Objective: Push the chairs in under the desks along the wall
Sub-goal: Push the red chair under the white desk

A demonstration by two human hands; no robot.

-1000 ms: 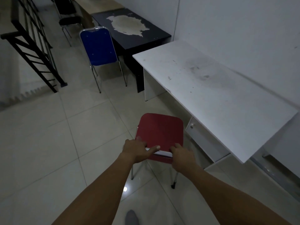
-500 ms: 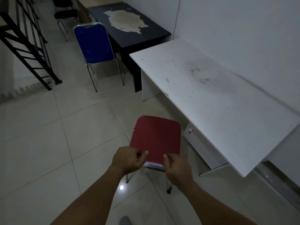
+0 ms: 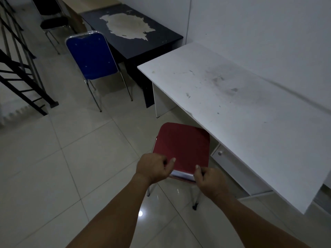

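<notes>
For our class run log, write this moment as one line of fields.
step: pushing in red chair | left hand: grip on backrest top | right hand: grip on backrest top | target: white desk | blue chair: not yet pushed in

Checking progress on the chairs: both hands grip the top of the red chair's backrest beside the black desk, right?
Not quite. In the head view, the left hand and right hand do grip the red chair, but it stands beside the white desk, not the black one.

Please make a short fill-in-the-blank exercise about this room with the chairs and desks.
1. Both hands, the left hand and the right hand, grip the back of the ____ chair.
2. That chair stands beside the ____ desk.
3. The blue chair stands at the ____ desk.

Missing words: red; white; black
</notes>
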